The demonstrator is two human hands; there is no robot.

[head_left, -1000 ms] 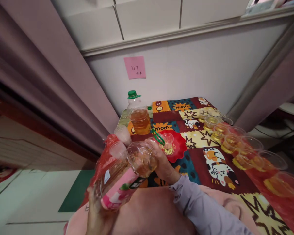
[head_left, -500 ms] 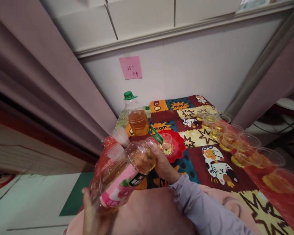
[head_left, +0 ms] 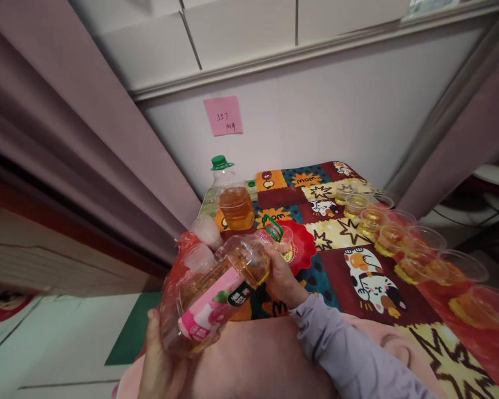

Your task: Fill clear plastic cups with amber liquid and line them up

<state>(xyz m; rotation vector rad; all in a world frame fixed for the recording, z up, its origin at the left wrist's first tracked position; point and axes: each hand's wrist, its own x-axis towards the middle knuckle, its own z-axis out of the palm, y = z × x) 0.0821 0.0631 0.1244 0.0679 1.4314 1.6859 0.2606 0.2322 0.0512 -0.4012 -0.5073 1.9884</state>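
Holding the pink-labelled plastic bottle between right hand, wrapped round its neck, and left hand, cupped round its base, apparently to steady its tilt toward the plastic cup just beyond the right.

This looks like a curtained corner of a home, though a small booth cannot be ruled out. Beyond and left of the left fingers hangs a mauve curtain; a 2nd curtain hangs well right of the right fingers. Past both, a pale wall carries a pink note reading 357. The surface beyond the fingers wears a cartoon cloth with cows and the word MOM, more household than workshop. Plastic cups of yellow liquid line it to the fingers' right. Left of the left fingers shows a pale tiled floor.
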